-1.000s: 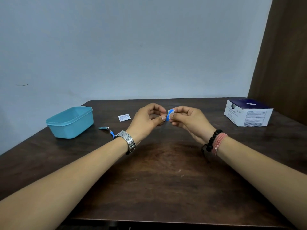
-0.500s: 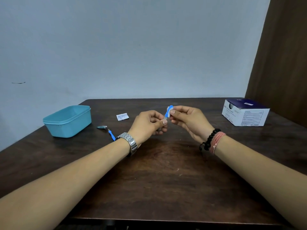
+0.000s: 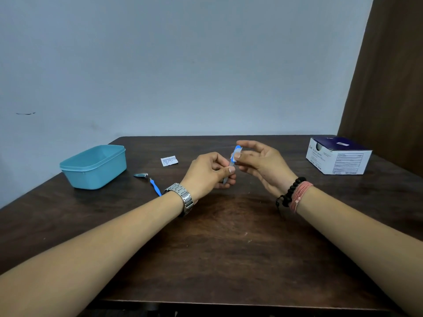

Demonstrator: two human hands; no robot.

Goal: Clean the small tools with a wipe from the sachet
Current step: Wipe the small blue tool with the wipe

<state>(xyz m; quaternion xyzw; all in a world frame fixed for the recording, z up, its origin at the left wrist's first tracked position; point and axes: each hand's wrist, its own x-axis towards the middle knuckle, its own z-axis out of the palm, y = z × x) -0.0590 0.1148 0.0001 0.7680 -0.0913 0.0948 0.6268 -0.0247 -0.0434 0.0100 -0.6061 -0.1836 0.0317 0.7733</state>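
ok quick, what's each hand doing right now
Left hand: fingers curled round the small blue-tipped tool, holding it upright.
Right hand: fingers loosely spread beside the tool's blue tip; a grip cannot be told.
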